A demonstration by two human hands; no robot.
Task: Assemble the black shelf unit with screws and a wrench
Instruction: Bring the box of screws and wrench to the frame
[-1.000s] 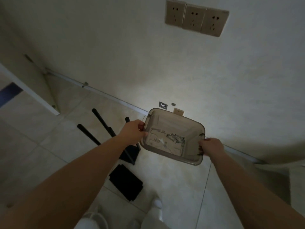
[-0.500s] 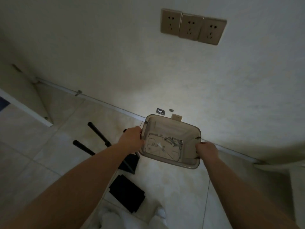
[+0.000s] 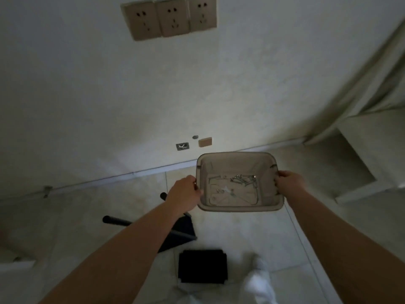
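Fingers of the left hand (image 3: 185, 192) and right hand (image 3: 288, 183) clamp the translucent bin (image 3: 237, 205); keep it level so screws (image 3: 243, 179) between the fingers stay inside.

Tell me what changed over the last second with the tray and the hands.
The view swung: the wall sockets now sit at the top edge, and the tray appears level rather than tilted. The black panel on the floor now lies squarer to the view. Nothing was picked up or let go: the left hand and right hand still grip the tray's opposite ends, and the screws remain inside.
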